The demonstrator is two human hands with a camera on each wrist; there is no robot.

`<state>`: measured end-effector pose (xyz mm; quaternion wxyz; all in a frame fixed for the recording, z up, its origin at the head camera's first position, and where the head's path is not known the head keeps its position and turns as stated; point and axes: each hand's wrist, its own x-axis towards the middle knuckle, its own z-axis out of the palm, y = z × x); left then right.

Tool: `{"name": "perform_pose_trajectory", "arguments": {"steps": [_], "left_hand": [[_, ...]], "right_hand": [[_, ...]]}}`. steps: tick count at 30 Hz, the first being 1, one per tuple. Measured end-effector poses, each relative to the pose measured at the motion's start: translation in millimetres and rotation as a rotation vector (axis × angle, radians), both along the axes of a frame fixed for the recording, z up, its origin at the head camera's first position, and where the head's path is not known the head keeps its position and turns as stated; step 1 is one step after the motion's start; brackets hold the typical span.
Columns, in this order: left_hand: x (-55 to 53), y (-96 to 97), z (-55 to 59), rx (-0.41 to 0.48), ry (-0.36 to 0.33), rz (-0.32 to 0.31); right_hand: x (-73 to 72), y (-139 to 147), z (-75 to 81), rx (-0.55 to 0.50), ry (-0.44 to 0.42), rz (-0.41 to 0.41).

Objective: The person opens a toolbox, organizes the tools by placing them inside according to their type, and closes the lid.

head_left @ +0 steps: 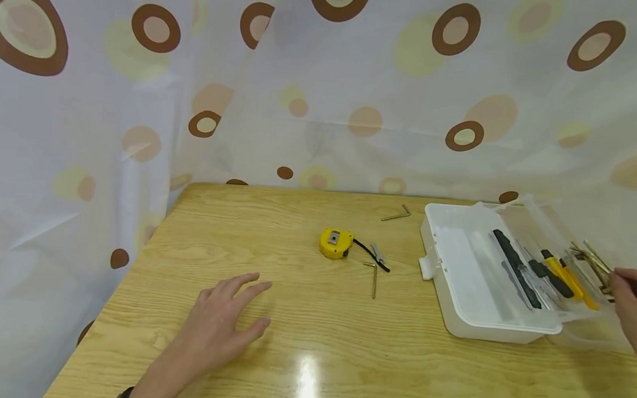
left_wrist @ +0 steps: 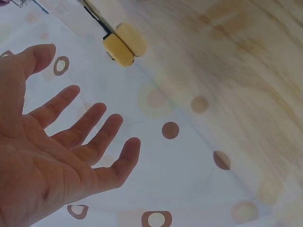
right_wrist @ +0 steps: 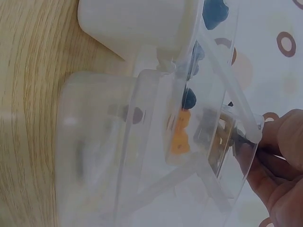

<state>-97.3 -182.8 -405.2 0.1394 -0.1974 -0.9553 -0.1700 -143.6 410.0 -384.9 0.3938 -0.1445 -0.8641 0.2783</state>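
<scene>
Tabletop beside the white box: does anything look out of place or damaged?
Possibly two strays: one L-shaped key lies near the tape measure, another key by the white box, while similar brass-coloured pieces cluster by the right hand. No damage visible.

- No text, label, brand, number or sign can be read in any view.
- Tape measure [head_left: 326,245]: nothing legible on its case in the head or left wrist view.
- Box [head_left: 495,332] and lid [right_wrist: 90,106]: no readable wording.
- Tools [head_left: 563,276] and hex keys [head_left: 375,282]: too small for any marking.
- Curtain [head_left: 323,70]: printed rounds, no legible characters.
</scene>
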Motion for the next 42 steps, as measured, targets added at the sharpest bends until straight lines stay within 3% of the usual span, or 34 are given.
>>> {"name": "perform_pose_trajectory", "arguments": {"steps": [3,6,12,17,21,25,29,32,34,38,42], "left_hand": [[-2.2,6.7,1.6,0.001,-0.042,-0.021],[-5.6,15.9,3.1,0.001,-0.086,-0.054],[-17.3,38.8,4.0,-0.028,-0.144,-0.166],[-31.7,61.8,4.7,-0.069,-0.167,-0.273],[-49.4,85.0,9.7,-0.099,-0.122,-0.317],[-88.1,118.2,22.7,-0.167,-0.039,-0.321],[-144.4,157.7,34.5,-0.230,0.035,-0.310],[-184.2,185.2,38.7,-0.238,0.011,-0.295],[-205.3,199.7,39.1,-0.249,-0.058,-0.272],[-231.0,219.4,34.1,-0.318,-0.203,-0.219],[-235.1,241.0,19.8,-0.422,-0.264,-0.165]], "right_hand": [[-4.9,16.2,-16.2,0.006,0.077,0.073],[-8.6,26.9,-25.4,0.029,0.095,0.111],[4.9,-4.7,7.3,0.099,-0.014,0.090],[12.6,-15.4,17.1,0.126,0.057,0.143],[15.4,-17.8,20.8,0.156,0.137,0.216],[19.2,-24.8,27.3,0.191,0.193,0.268],[22.9,-35.3,36.2,0.235,0.226,0.286],[27.9,-46.4,42.6,0.257,0.240,0.284],[34.0,-55.3,48.0,0.258,0.222,0.274],[46.7,-70.2,57.9,0.257,0.164,0.271],[58.3,-74.3,59.0,0.276,0.163,0.291]]}}
